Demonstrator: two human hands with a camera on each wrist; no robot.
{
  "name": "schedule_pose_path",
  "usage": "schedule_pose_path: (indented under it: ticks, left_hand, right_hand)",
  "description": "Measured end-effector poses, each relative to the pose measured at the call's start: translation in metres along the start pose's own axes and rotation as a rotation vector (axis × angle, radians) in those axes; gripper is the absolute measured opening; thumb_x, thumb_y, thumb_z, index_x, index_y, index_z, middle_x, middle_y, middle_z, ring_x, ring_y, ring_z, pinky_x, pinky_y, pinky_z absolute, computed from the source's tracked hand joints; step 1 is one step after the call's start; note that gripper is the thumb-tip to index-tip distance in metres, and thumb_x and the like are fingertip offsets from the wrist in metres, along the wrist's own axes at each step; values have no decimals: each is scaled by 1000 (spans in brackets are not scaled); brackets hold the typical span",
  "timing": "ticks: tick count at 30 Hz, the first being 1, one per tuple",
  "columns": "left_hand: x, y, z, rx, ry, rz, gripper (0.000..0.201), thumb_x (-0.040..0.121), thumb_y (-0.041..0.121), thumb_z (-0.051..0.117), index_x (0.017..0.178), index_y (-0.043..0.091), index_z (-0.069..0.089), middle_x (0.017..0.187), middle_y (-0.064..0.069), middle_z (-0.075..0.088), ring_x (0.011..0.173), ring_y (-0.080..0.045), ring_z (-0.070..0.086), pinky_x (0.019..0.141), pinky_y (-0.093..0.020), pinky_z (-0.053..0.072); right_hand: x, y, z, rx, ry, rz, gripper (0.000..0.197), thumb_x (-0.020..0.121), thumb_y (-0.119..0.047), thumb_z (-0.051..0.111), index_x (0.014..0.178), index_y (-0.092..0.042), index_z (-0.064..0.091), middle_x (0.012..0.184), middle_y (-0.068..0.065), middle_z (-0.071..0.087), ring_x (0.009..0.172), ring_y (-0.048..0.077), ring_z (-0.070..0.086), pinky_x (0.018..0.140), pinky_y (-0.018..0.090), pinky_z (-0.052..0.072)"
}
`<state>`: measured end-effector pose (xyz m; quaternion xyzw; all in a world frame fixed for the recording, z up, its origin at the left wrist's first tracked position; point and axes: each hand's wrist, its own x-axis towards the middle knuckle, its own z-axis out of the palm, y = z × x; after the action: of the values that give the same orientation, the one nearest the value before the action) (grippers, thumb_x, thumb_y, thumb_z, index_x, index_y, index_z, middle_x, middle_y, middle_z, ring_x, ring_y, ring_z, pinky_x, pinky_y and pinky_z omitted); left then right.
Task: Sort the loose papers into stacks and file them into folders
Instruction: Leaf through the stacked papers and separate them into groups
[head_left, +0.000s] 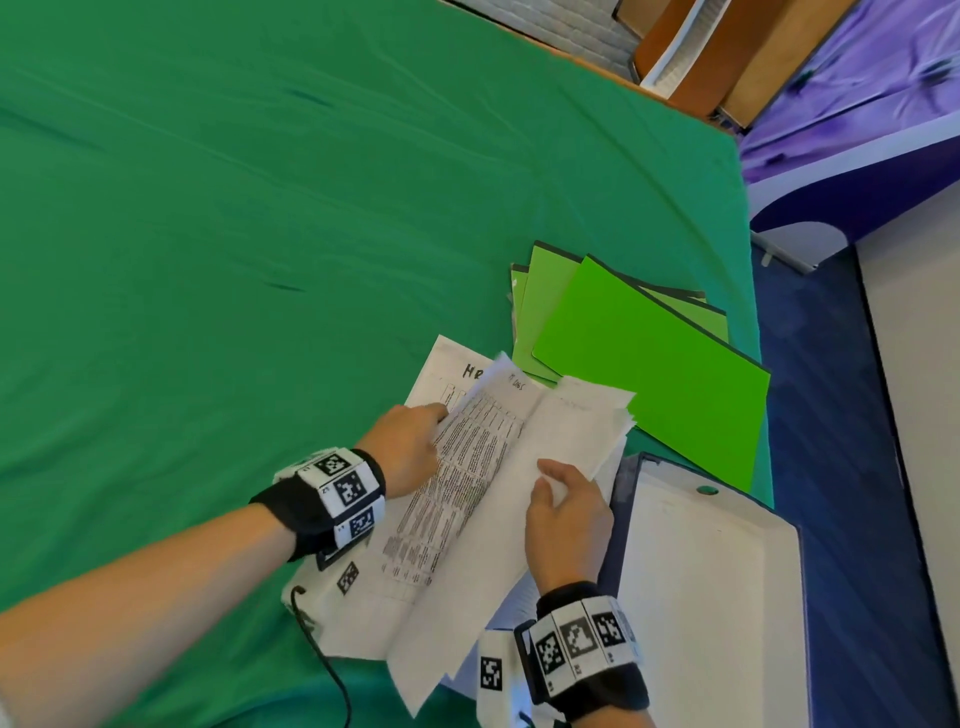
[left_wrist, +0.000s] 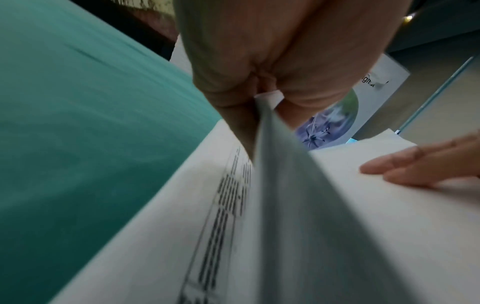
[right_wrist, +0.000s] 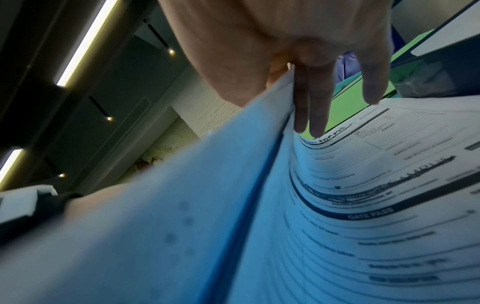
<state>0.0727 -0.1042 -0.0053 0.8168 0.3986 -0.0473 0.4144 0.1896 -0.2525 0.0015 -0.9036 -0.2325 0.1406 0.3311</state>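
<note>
Lower middle of the head view: right hand (head_left: 566, 525) has a bunch of loose papers (head_left: 467, 519) gripped, thumb on top. Just left, the left hand (head_left: 410, 447) pinches one printed sheet (head_left: 457, 467) up. Further up right, green folders (head_left: 649, 353) lie fanned on the green tabletop (head_left: 260, 208), beside an open binder (head_left: 701, 571).

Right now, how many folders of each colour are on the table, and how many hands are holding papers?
Green folders: at least 3, overlapping
Dark blue folder, open: 1
Hands holding papers: 2, left hand and right hand
Total: at least 6
</note>
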Motion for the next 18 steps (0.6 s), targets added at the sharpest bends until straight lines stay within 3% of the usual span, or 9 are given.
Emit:
schedule_pose_path:
  ticks: [3,8,11,13,15,16,17,18]
  left_hand:
    - [0,3,-22,55,105,-2,12,94,1,47,95,9,57,73,-3,55,54,-14,51,44,-18,36]
    - [-2,13,-86,-67,375,0,18,99,10,49,113,7,59,80,-6,60,52,-15,52,42,-19,42]
    - [-8,21,-125,-188,542,132,34,98,8,52,131,8,45,113,-13,66,68,-23,63,55,-30,56]
    - [-13,25,-135,-226,606,241,50,94,0,54,137,11,30,117,-13,65,73,-28,66,62,-37,59]
    - [-17,27,-133,-148,617,339,71,89,-8,57,144,14,17,93,-12,64,55,-10,58,50,-17,48]
    - [-18,27,-128,-103,599,372,79,87,-11,58,148,16,14,81,-15,61,45,-5,50,43,-13,40]
    - [-19,27,-122,-78,565,395,84,86,-14,58,150,17,13,83,-22,60,43,-3,48,42,-10,38]
    - [-20,26,-116,-61,525,405,87,86,-14,57,151,21,12,105,-31,60,52,2,53,51,-5,41]
  right_hand:
    - [2,-1,-2,-83,27,-1,25,89,-7,57,108,-16,70,109,13,66,97,28,61,79,23,40]
    - [3,-9,-6,-114,13,-19,34,89,-5,54,119,-16,62,114,13,64,100,27,60,84,27,43]
    - [0,-17,-6,-84,-49,-12,62,90,-5,51,145,-25,32,116,11,62,100,27,59,86,32,45]
    - [0,-20,-6,-99,-104,0,85,89,-9,53,153,-31,2,108,11,64,92,27,60,80,32,45]
    - [3,-22,-6,-92,-128,3,100,86,-12,58,150,-35,-16,108,12,64,87,27,59,77,32,45]
    - [6,-23,-6,-77,-135,5,106,83,-13,60,149,-36,-19,115,13,62,90,27,59,78,33,46]
    - [10,-24,-7,-63,-144,8,109,81,-13,63,149,-36,-19,127,14,56,97,30,58,82,35,46]
    - [15,-25,-9,-60,-155,11,111,79,-13,65,150,-34,-17,137,14,47,106,32,56,86,37,44]
